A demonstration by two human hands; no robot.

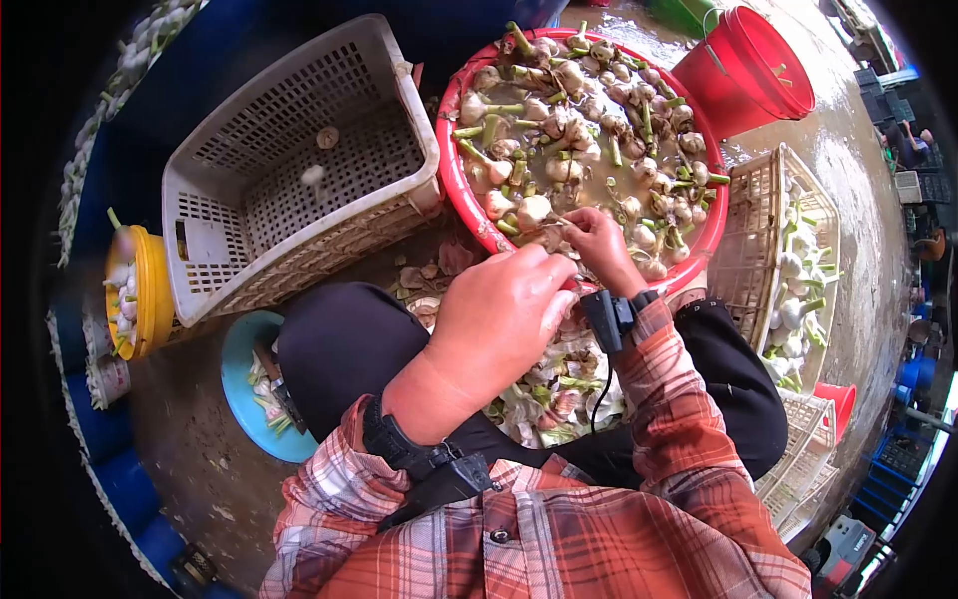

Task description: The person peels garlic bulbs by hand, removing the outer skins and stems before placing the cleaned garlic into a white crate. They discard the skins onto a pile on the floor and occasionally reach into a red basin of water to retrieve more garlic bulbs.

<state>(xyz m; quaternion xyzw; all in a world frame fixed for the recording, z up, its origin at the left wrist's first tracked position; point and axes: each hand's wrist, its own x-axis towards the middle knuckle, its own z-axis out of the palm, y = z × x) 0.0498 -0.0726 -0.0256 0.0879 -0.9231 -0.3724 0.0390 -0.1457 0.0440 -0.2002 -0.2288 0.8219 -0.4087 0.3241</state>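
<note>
Both my hands meet at the near rim of a red tub (457, 190) full of garlic bulbs (564, 170) in murky water. My left hand (504, 319) is closed, its fingers curled round something hidden beneath them. Close beside it on the right, my right hand (602, 248) pinches a thin brownish strip, perhaps peel or root. A pale garlic bulb (534, 212) shows just beyond the fingertips. Below the hands, between my knees, lies a heap of garlic peelings (559, 399).
A grey crate (299, 255) with two bulbs stands at the left. A blue basin (239, 384) holds a knife (279, 389) and stems. Further left is a yellow bucket (155, 290). On the right stand a red bucket (733, 85) and a garlic-filled crate (748, 240).
</note>
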